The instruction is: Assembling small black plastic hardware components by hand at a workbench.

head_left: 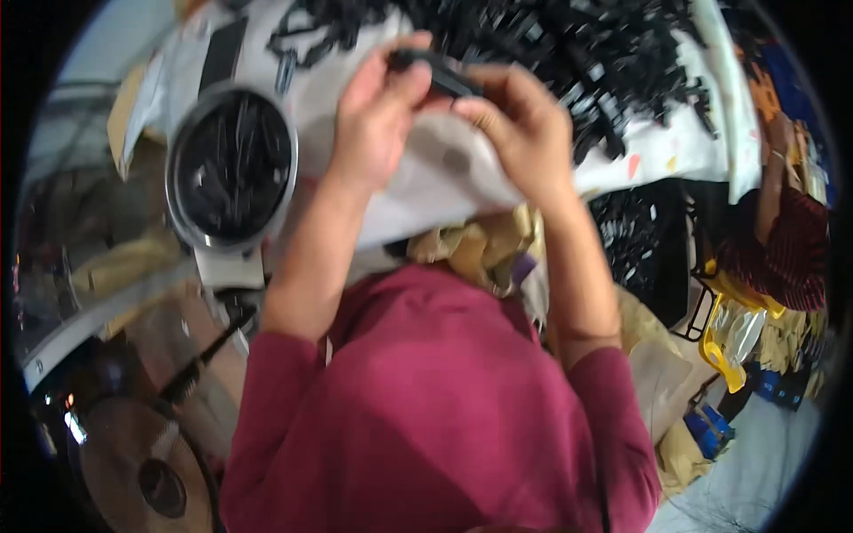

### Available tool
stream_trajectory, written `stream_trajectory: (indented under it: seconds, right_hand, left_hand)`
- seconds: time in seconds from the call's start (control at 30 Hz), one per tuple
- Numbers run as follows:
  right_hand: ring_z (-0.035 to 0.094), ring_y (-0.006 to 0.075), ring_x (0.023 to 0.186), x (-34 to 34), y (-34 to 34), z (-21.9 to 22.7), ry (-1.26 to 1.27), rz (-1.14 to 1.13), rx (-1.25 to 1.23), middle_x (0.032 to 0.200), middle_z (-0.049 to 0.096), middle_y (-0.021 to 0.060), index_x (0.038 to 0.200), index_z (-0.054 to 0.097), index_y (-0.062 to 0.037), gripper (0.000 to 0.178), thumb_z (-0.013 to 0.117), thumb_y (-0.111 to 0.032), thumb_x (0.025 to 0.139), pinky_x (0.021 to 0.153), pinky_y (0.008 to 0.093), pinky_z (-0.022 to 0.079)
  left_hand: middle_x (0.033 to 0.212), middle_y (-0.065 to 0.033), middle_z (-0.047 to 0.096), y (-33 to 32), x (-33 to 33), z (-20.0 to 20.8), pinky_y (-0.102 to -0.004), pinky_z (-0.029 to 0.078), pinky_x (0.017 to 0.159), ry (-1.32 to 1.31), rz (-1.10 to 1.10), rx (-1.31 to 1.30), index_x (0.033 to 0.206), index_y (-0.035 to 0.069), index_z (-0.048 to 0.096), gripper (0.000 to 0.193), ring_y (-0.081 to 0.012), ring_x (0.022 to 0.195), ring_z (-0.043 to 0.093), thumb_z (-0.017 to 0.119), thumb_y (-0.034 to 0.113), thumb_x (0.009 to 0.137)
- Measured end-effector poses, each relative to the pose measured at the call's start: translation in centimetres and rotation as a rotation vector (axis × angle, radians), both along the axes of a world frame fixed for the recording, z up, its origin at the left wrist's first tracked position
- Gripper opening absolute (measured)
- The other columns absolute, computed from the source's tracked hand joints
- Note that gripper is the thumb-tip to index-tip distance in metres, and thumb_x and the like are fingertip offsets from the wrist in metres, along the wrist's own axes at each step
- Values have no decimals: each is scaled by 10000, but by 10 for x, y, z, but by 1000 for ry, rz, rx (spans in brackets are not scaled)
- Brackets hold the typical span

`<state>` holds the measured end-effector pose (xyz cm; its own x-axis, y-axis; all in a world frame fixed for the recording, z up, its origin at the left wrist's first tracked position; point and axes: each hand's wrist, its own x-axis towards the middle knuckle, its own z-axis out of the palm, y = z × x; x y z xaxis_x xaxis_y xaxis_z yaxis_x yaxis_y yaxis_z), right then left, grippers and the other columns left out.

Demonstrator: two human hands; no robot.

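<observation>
Over the white-covered table I hold a small, long black piece, slightly tilted, between both hands. My left hand pinches its left end with thumb and fingers. My right hand grips the other end, thumb on the near side. Blur and my fingers hide what kind of piece it is. Just beyond, a large heap of similar-looking black pieces spreads over the far side of the table. A round metal-rimmed bowl, left of my left forearm, contains more black pieces.
A dark flat strip lies beyond the bowl. Brown crumpled paper sits at the table's near edge. Right of me stands a black bin of pieces; farther right is another person's striped sleeve. A round fan stands lower left.
</observation>
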<state>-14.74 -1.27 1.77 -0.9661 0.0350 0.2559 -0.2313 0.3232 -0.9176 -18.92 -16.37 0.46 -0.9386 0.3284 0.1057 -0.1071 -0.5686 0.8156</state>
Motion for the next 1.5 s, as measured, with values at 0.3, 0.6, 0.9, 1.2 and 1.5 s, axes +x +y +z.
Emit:
stream_trajectory:
  seconds: [0.3, 0.6, 0.9, 1.2, 1.5]
  right_hand:
    - [568, 106, 841, 48, 26, -10, -254, 83, -96, 974, 615, 75, 1137, 543, 7, 313, 601, -115, 855, 693, 222, 459]
    - [561, 75, 812, 98, 29, -12, -367, 53, -118, 921, 618, 49, 1087, 568, 11, 241, 582, -86, 866, 672, 207, 455]
    - [614, 296, 776, 42, 42, -32, -43, -271, 629, 893, 623, 170, 973, 620, -5, 232, 589, -169, 812, 705, 332, 481]
    - [603, 369, 800, 1, 23, -36, -223, -220, 992, 927, 612, 202, 1009, 539, -88, 287, 591, -258, 784, 671, 438, 478]
    - [539, 114, 618, 8, 15, -26, 39, -230, 408, 716, 614, 74, 1003, 627, -50, 207, 630, -137, 816, 589, 252, 445]
  left_hand:
    - [815, -88, 631, -71, 78, 6, -287, 458, 606, 197, -319, -966, 964, 21, 598, 174, -193, 765, 618, 512, 96, 833]
    - [1035, -112, 613, -1, 115, -130, -397, 411, 890, 605, 97, -1551, 1019, 80, 624, 289, -299, 989, 556, 500, 226, 804]
    - [987, -262, 576, -37, 112, -95, -365, 438, 805, 288, -670, -1385, 1074, -39, 508, 537, -340, 953, 563, 652, 303, 687]
    - [924, -163, 591, -45, 157, -42, -428, 459, 711, 198, -217, -1597, 1003, 64, 501, 388, -340, 807, 593, 637, 250, 691]
    - [1054, -113, 575, -150, 61, 64, -420, 417, 844, 468, 766, -1996, 1111, 87, 532, 420, -320, 997, 510, 642, 258, 744]
